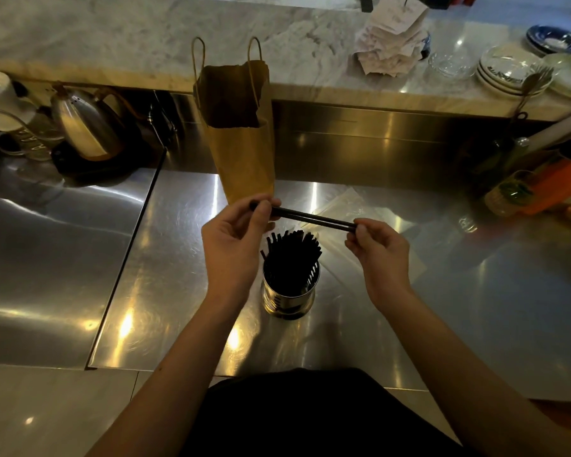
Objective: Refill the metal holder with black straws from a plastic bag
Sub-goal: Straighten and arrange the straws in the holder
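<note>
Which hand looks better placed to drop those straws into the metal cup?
Probably the left hand. It pinches one end of the black straws beside the metal holder; letting go with the right hand would let the free end swing down into the opening. The margin is small.

No writing here can be read; the paper slips [391,34] far right carry marks too blurred to make out.

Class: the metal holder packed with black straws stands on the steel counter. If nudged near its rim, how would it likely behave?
The metal holder looks tall and narrow, so it may tip. The steel counter looks polished, so it might slide instead. The black straws fan above the rim and would probably spill.
</note>
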Demonstrator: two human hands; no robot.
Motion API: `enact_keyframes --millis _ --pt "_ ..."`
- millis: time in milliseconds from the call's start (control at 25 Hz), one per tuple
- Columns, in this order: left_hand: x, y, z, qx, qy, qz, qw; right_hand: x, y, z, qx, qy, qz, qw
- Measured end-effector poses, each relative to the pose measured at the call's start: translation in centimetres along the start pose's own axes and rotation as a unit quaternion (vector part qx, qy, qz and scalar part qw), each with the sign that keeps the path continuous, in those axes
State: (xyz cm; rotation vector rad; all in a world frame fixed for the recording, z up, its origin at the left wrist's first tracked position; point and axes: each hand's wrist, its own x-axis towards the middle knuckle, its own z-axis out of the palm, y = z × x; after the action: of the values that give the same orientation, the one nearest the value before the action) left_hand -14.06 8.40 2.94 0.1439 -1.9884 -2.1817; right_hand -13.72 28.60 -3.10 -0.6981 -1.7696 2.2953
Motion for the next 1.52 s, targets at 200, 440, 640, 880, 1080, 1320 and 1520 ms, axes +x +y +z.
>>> enact_keyframes --millis 200,440,640,880,1080,1320,1520 --pt "0.7 3.1 -2.2 0.139 -0.061 0.114 0.982 -0.2 0.1 -0.1 -0.149 -0.07 -0.002 0.986" --pt "0.1 5.3 -3.3 0.213 -0.065 0.219 0.95 0.0 1.1 0.1 -0.254 -0.107 -0.027 0.961" --pt "-0.5 2.9 -3.7 0.252 -0.084 0.235 0.935 -0.2 1.8 0.7 -0.344 -0.147 -0.076 0.924" --pt "-1.6 -2.5 -3.5 0.26 -0.092 0.191 0.942 -0.7 2.7 1.5 -0.378 -0.111 -0.116 0.912" --pt "-2.0 -6.3 -3.0 0.27 -0.133 0.16 0.94 -1.1 2.7 1.6 -0.363 -0.095 -0.136 0.917" --pt "-1.7 -8.8 -3.0 0.317 -0.115 0.182 0.924 -1.5 2.6 1.5 -0.349 -0.064 -0.211 0.911" --pt "-1.4 -9.2 -2.7 0.408 -0.077 0.226 0.881 -1.4 3.2 1.2 -0.357 -0.045 -0.242 0.901"
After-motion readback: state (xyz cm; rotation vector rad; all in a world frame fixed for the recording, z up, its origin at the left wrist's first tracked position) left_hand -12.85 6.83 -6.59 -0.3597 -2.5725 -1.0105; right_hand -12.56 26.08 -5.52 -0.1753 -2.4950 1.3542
